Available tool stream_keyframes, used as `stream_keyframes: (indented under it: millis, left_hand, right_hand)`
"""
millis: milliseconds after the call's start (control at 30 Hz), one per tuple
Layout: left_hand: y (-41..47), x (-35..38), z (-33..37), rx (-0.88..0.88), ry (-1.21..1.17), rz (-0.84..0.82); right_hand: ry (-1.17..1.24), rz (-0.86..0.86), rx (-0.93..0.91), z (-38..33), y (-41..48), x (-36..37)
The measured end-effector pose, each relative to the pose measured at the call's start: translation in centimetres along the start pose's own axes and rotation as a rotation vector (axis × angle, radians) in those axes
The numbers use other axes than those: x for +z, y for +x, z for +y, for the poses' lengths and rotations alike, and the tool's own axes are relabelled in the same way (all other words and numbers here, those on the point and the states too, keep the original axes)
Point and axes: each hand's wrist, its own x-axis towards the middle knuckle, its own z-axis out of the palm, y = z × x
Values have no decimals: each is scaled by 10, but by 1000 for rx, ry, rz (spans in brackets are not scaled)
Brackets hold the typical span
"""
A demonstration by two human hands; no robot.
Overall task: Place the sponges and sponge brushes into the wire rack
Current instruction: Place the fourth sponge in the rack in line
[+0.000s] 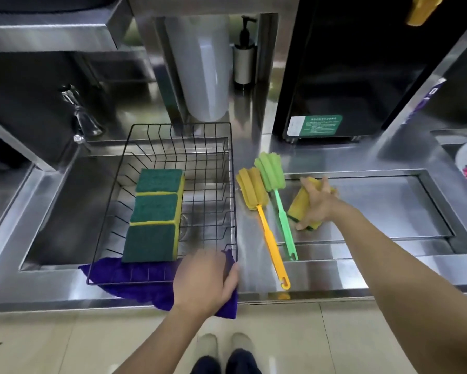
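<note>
Our right hand closes on the last loose sponge, our left hand steadies the rack.

Our right hand (317,205) grips the soft yellow sponge (298,209) lying on the steel desk (321,273); the foam can squash and slip from a shallow pinch. Just beside it lie the yellow sponge brush (264,225) and the green sponge brush (277,201), with long, thin plastic handles that may poke through the gaps. Our left hand (205,279) presses, fingers curled, on the purple cloth (135,276) at the corner of the wire rack (228,168), where three sponges (154,214) already sit; the cloth could slide.
</note>
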Motion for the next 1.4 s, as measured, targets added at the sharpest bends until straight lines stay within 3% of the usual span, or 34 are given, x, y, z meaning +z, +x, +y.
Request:
stream_keyframes:
  millis: [167, 333, 433, 600, 733, 1100, 1400]
  left_hand:
    - [1, -1, 2, -14, 10, 7]
    - [1, -2, 3, -19, 5, -1]
    - [2, -2, 2, -24, -8, -10]
    - [4, -5, -2, -47, -29, 36]
    - [3, -8, -23, -129, 5, 122]
    - [-12, -10, -66, -183, 3, 197]
    - [-14, -10, -65, -150, -9, 188]
  right_hand:
    - [-74, 286, 27, 3, -1, 5]
    - [427, 462, -13, 8, -11, -9]
    - [801, 552, -171, 6, -21, -30]
    - [1161, 452, -486, -22, -45, -59]
    - [1373, 405, -597, -63, -56, -71]
    - [1472, 38, -411, -198, -23, -17]
    - [1297, 22, -309, -273, 19, 7]
